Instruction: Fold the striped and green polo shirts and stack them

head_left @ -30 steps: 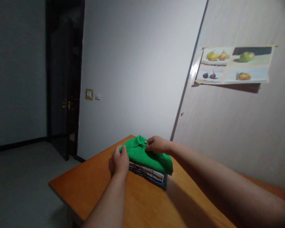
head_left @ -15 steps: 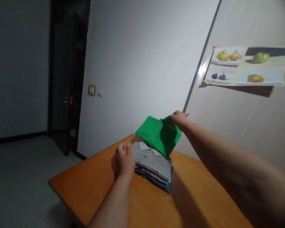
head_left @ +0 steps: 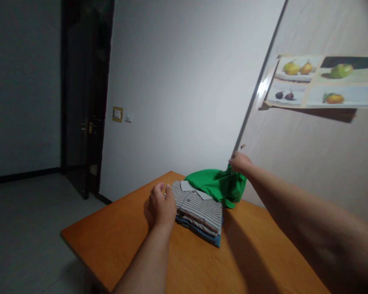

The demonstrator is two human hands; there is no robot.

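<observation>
A stack of folded clothes lies on the table, with a grey-and-white striped shirt (head_left: 187, 204) on top, its pale collar and buttons showing. Brownish layers and blue denim-like cloth (head_left: 213, 239) show beneath it. My right hand (head_left: 241, 162) pinches a bright green cloth (head_left: 210, 179) that looks like a garment and lifts it at one point. The rest of this cloth sags over the far side of the stack, partly behind the shirt collar. At the stack's left edge my left hand (head_left: 162, 204) rests with fingers loosely curved and the thumb apart, holding nothing visible.
The orange-brown wooden table (head_left: 122, 237) has its far corner close to the white wall (head_left: 171, 81). A sheet of fruit paintings (head_left: 325, 81) hangs at the right. To the left stand a dark door (head_left: 82, 102) and wall switches (head_left: 117, 114).
The green cloth has gone from a spread, flat shape to a bunched, drooping one, and it has shifted down and right with my right hand. My left hand stays beside the stack.
</observation>
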